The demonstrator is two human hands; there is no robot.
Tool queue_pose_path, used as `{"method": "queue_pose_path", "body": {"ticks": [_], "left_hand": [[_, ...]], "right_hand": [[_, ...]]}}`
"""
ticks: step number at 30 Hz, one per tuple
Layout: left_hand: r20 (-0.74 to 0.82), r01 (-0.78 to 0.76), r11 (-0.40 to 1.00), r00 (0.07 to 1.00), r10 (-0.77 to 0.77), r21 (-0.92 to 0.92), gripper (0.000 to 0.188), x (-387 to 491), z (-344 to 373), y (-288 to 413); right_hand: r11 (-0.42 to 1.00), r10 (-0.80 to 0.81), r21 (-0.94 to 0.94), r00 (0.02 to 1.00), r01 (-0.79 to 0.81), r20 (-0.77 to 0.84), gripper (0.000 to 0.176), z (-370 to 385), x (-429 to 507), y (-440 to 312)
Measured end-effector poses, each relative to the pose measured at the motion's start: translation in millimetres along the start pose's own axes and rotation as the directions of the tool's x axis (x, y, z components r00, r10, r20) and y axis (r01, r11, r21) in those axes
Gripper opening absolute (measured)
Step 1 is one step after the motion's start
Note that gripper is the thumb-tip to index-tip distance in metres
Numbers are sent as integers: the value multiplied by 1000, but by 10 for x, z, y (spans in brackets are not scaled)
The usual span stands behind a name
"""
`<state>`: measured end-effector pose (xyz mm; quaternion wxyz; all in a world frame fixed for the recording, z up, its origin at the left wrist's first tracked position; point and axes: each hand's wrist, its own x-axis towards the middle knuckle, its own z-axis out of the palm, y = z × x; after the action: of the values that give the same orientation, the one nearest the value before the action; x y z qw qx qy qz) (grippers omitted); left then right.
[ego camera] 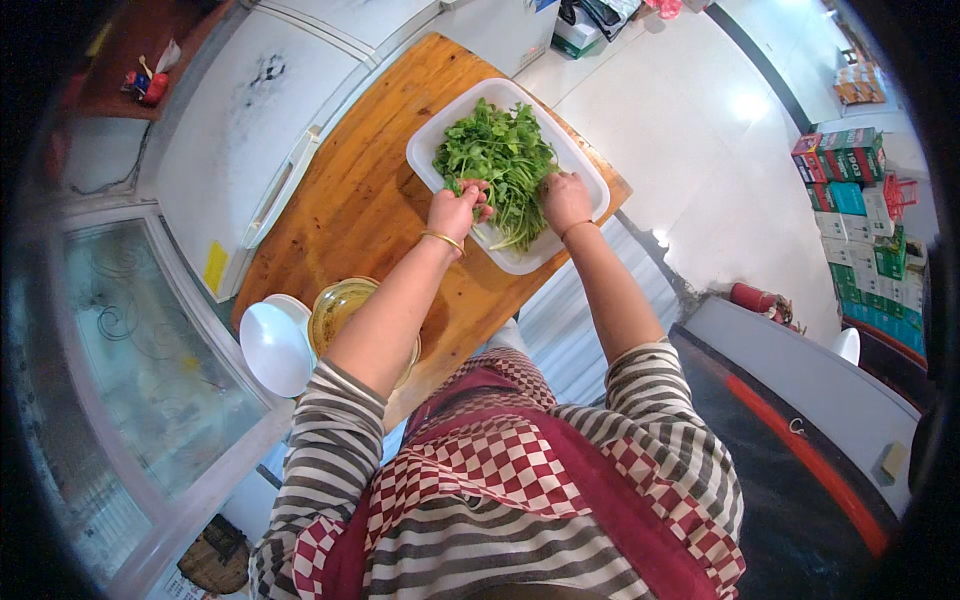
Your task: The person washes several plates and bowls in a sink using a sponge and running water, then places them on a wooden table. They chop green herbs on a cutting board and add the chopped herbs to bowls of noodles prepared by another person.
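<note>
A heap of fresh coriander (502, 154), leaves at the far side and pale stems nearer me, fills the middle of a white plastic tray (589, 172). The tray rests on a wooden table (360, 180). My left hand (454, 214), with a gold bangle at the wrist, pinches a few green leaves over the tray's left edge. At the right, my right hand (567, 200) is curled against the stems inside the tray. Its fingertips are partly hidden, so whether it grips stems is unclear.
Beyond my left forearm, an amber glass bowl (330, 307) and a white bowl (276, 349) stand near the table's corner. A white refrigerator (262, 97) borders the table on the left. Stacked cartons (862, 210) line the far right, past the tiled floor (697, 150).
</note>
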<state>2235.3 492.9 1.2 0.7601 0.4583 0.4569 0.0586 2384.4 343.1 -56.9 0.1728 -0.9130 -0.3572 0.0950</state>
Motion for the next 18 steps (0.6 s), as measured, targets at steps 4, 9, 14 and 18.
{"method": "queue_pose_path", "body": {"ticks": [4,9,14,18], "left_hand": [[-6,-44,998,999,43,-44,15,-10,-46,28],[-26,-1,995,1000,-2,-102,14,43,-32,-33],[-74,18,995,997,-25,-94,15,27,-19,-75],[-13,71,994,997,-72,-82,16,18,68,-33]], "right_hand": [[981,39,195,993,-17,-112,12,18,-117,23],[997,25,71,971,-8,-236,11,88,-144,-71],[981,81,177,996,-75,-27,14,-38,-10,-171],[931,-2,359,986,63,-169,15,-379,-219,-477]]}}
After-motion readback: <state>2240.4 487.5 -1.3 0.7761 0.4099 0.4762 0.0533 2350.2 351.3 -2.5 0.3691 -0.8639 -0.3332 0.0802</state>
